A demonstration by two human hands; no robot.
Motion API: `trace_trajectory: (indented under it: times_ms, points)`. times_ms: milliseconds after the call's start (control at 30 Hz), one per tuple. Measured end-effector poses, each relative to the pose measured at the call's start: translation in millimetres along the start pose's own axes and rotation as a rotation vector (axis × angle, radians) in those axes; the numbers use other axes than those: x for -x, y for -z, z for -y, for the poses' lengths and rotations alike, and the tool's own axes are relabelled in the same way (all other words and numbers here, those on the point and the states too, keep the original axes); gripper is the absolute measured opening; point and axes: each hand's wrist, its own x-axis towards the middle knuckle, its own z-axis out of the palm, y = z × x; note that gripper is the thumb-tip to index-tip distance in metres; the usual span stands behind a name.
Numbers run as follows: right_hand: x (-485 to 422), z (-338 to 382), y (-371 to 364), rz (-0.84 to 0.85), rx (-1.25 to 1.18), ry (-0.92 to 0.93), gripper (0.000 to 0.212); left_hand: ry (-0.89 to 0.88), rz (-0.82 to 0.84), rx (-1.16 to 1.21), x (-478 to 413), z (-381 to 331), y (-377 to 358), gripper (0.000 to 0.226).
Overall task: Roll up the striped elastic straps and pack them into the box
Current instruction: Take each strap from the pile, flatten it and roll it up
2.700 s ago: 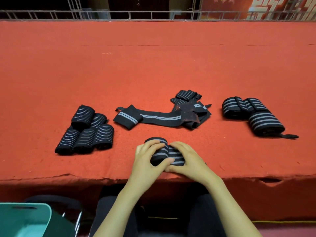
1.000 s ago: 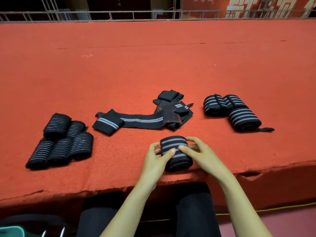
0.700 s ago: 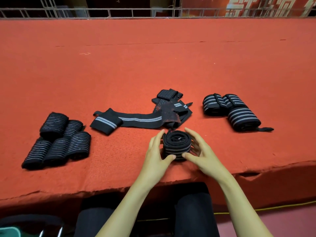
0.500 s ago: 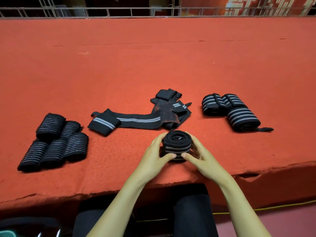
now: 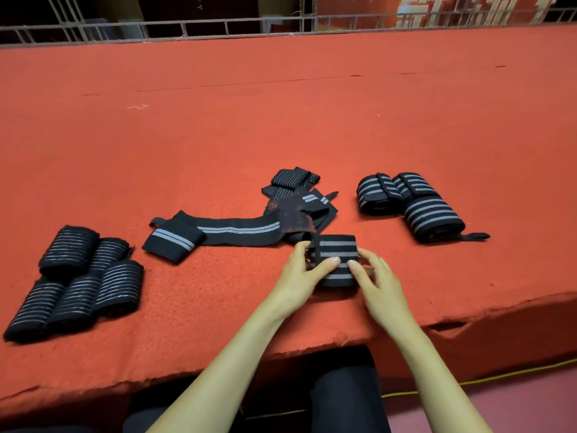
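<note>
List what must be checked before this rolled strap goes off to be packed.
1. Both hands on the roll: ok. The left hand and right hand grip the rolled strap from either side.
2. Roll compact: ok, no loose tail shows.
3. End fastened: cannot tell.
4. Roll over the table, inside its near edge: ok.
5. Sight of the box: not ok, none in view.
6. All straps rolled: not ok, the flat strap lies unrolled.
</note>
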Motion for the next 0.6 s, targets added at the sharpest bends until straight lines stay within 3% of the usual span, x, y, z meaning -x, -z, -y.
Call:
trace_trajectory:
  times_ms: [167,333,400,533,600]
  points:
    - [-15,-3,35,-0.188,-0.03,-0.006,0.017,0.031,0.033,0.021,-38,-22,-38,0.045]
    - [-48,9,68,-0.403,0.056,0.11,0.013,0.106,0.033,0.312,-84,-48,-80,0.059]
    - [-63,5,72,-0.389,0.226,0.093,0.019,0.189,0.028,0.414,-99,-44,-90,0.055]
    - [-79,-15,63,-0.209,0.507,-0.028,0.033,0.337,0.037,0.335,-114,-22,-96,0.052]
    - [-81,-17,61,-0.189,0.561,-0.026,0.036,0.371,-0.021,0.287,-121,-18,-99,0.067]
